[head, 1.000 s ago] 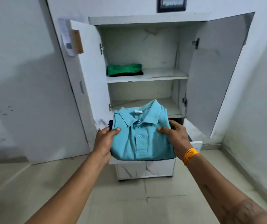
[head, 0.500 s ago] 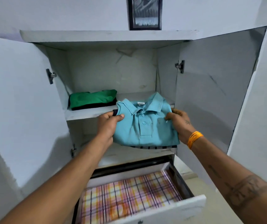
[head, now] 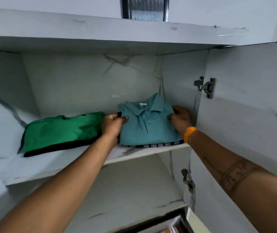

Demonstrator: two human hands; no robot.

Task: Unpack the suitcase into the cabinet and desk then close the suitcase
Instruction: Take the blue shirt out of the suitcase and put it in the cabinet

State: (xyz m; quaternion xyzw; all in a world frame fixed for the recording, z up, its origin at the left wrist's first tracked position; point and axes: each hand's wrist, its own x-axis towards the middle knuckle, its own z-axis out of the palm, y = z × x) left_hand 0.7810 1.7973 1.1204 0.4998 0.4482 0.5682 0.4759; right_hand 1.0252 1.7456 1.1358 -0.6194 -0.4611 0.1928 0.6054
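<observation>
A folded teal polo shirt (head: 148,126) lies on the right side of the white cabinet's upper shelf (head: 87,158), on top of a black-and-white striped garment (head: 157,145) whose edge shows beneath it. My left hand (head: 113,124) grips the stack's left edge, thumb on top. Holding its right edge against the cabinet's side wall is my right hand (head: 181,119), with an orange band at the wrist. The suitcase is out of view.
A folded green garment (head: 62,130) over a black one lies on the shelf's left side, close to my left hand. The right cabinet door (head: 251,106) stands open. A lower shelf (head: 126,195) sits below, with an open drawer's corner (head: 176,227) at the bottom edge.
I came up close to the cabinet, and both hands carried the teal shirt stack up and forward from in front of the lower shelf onto the upper shelf, beside the green garment.
</observation>
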